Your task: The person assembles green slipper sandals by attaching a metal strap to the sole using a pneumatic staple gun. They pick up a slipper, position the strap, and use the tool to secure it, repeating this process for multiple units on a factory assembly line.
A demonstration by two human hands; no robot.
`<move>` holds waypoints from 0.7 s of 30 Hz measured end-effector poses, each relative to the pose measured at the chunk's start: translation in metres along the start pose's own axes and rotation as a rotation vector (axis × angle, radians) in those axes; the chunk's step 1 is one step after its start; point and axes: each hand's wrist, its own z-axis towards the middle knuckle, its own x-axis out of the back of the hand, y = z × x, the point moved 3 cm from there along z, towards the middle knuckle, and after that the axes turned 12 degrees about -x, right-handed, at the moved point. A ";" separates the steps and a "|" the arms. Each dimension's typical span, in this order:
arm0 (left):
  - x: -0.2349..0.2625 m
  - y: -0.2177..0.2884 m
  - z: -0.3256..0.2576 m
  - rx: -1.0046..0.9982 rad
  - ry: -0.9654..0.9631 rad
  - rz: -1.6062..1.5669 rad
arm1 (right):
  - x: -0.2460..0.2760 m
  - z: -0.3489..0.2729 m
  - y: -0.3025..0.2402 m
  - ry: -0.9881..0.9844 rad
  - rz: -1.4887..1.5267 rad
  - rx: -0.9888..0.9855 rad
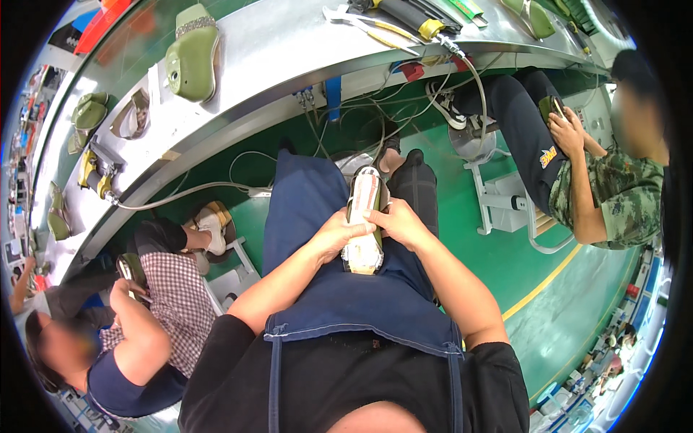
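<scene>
In my lap, over a dark blue apron, lies a shoe upper (364, 189) with its pale underside turned up and olive green showing at its edge. It looks stretched over a form. My left hand (338, 235) wraps round its left side, with the thumb laid across the underside. From the other side my right hand (401, 222) grips it, thumb also pressing on top. Both hands' other fingers are mostly hidden beneath. The end towards me is whitish and rough, with a yellowish tip.
On the metal bench (245, 68) ahead stand a green clog-like shoe (192, 68), pincers (369, 30) and a black-and-yellow air tool (408, 20) with a hose. Co-workers sit at left (137, 339) and right (606, 173), each holding a shoe. Hoses hang below the bench.
</scene>
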 end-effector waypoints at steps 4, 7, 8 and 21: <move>0.000 -0.005 -0.009 -0.042 -0.050 -0.044 | 0.000 0.009 0.015 -0.141 -0.004 -0.131; -0.002 -0.012 -0.011 -0.034 0.030 -0.044 | -0.004 0.011 0.022 -0.202 0.023 -0.227; -0.004 -0.009 -0.012 -0.046 0.043 -0.035 | -0.003 0.014 0.027 -0.203 0.033 -0.245; -0.001 -0.026 -0.014 -0.065 0.165 0.053 | -0.003 0.004 0.026 -0.122 -0.262 -0.190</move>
